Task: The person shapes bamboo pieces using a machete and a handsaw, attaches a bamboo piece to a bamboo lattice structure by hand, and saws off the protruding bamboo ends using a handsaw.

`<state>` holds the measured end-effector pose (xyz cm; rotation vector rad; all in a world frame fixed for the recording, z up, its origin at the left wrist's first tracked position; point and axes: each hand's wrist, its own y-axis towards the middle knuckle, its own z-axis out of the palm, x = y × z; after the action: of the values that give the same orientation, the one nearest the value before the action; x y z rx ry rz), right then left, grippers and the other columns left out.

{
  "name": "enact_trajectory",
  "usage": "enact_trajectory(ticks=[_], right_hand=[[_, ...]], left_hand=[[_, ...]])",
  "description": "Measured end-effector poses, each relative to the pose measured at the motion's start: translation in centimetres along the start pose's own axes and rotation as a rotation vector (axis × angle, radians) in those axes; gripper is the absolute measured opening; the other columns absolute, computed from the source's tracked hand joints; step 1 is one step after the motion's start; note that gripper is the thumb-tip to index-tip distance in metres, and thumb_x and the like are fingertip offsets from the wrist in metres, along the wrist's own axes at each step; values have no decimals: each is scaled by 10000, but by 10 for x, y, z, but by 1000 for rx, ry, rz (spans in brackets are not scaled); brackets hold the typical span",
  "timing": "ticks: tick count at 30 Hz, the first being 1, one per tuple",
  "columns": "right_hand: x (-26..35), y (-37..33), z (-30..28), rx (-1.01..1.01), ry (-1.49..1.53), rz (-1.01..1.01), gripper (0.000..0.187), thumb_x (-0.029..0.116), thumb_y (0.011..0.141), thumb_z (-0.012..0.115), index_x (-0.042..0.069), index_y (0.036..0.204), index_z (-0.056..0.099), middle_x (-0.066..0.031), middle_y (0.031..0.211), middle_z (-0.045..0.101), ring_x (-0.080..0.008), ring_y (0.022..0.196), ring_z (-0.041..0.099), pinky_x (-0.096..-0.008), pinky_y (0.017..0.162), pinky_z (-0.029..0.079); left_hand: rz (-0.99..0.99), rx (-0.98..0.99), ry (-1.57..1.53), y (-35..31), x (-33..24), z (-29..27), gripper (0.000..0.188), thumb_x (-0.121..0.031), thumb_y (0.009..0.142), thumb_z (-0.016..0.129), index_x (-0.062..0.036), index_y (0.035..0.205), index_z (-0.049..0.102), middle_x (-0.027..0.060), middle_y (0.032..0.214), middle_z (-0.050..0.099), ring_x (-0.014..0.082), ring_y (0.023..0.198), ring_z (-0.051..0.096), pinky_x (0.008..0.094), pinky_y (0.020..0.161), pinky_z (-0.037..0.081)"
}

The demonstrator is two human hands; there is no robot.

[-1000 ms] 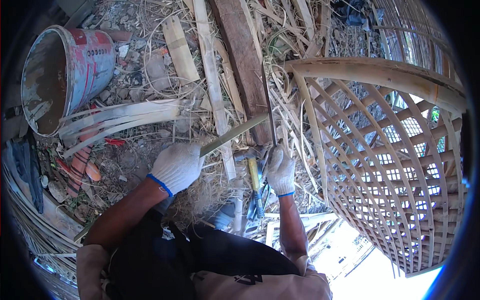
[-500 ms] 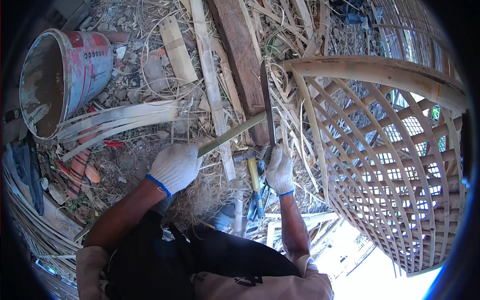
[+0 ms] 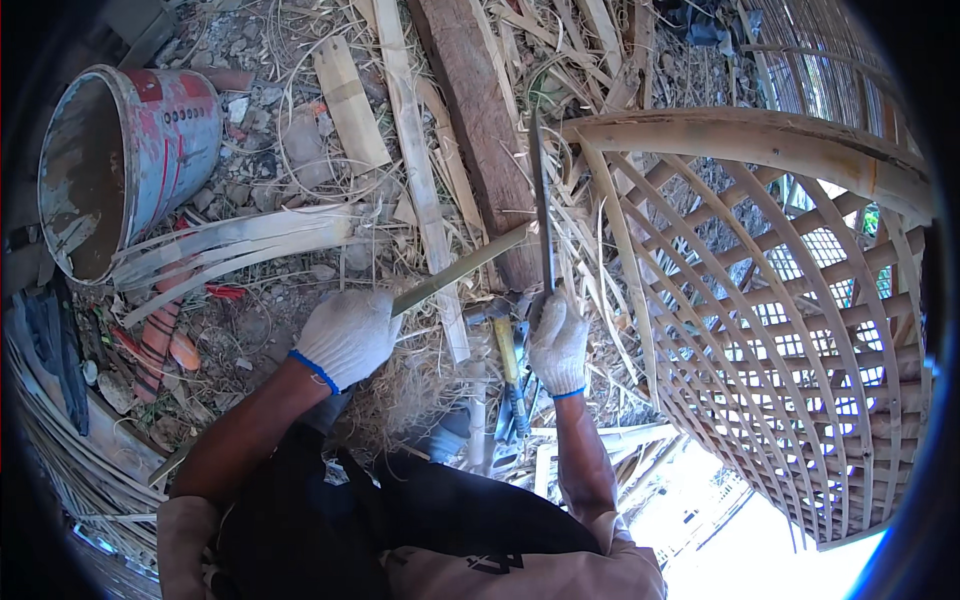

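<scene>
My left hand (image 3: 350, 338), in a white knitted glove with a blue cuff, is closed around one end of a greenish bamboo strip (image 3: 460, 268). The strip slants up to the right, its far end over a brown wooden beam (image 3: 478, 130). In my right hand (image 3: 560, 348), gloved the same way, is a machete (image 3: 542, 200) with a long dark blade pointing away from me. Its handle is mostly hidden by the fingers. The blade stands upright in the view, right at the strip's far end; whether they touch I cannot tell.
A large woven bamboo basket frame (image 3: 760, 290) fills the right side. At far left a paint-stained bucket (image 3: 170, 135) lies tipped. A yellow-handled hammer (image 3: 511, 365) rests near my right wrist. Split bamboo pieces (image 3: 352, 105), shavings and rubble cover the ground.
The machete's blade has shifted slightly to the right, its tip a little farther away. My left hand and the bamboo strip have stayed nearly in place.
</scene>
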<state>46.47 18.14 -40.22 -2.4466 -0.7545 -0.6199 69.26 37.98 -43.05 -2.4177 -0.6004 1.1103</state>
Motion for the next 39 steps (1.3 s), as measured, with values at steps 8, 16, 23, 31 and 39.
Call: enact_trajectory(ticks=[8, 16, 23, 31, 39], right_hand=[[-15, 5, 15, -60, -98, -60, 469, 343, 1114, 379, -18, 972, 643, -221, 699, 590, -438, 618, 552, -495, 602, 437], [21, -9, -7, -165, 153, -88, 588, 525, 1082, 387, 34, 806, 557, -34, 613, 505, -113, 510, 495, -303, 461, 367], [-27, 1, 13, 49, -61, 60, 440, 369, 1102, 388, 26, 994, 641, -263, 775, 644, -501, 745, 639, -518, 636, 503], [14, -16, -14, -160, 221, -94, 551, 494, 1086, 361, 39, 859, 574, -96, 610, 525, -233, 529, 571, -374, 516, 446], [-34, -15, 9, -26, -194, -72, 423, 372, 1093, 394, 48, 926, 608, -224, 765, 646, -497, 741, 646, -525, 652, 504]], left_hand=[[29, -39, -45, -1, 0, 1, 207, -241, 965, 631, -37, 933, 644, 220, 708, 656, 425, 679, 685, 533, 625, 559], [2, -60, -9, -4, -4, 3, 198, -244, 963, 635, -50, 932, 662, 207, 709, 660, 422, 685, 690, 530, 619, 563], [-24, -47, 15, -3, -9, 6, 205, -256, 967, 632, -58, 926, 665, 190, 721, 671, 403, 684, 699, 516, 623, 570], [-29, -43, 19, -6, -10, 2, 208, -255, 957, 643, -48, 957, 658, 191, 748, 686, 414, 708, 700, 529, 654, 573], [-13, -22, 15, -7, -13, 5, 206, -258, 960, 639, -53, 954, 653, 200, 748, 682, 422, 730, 700, 539, 663, 569]])
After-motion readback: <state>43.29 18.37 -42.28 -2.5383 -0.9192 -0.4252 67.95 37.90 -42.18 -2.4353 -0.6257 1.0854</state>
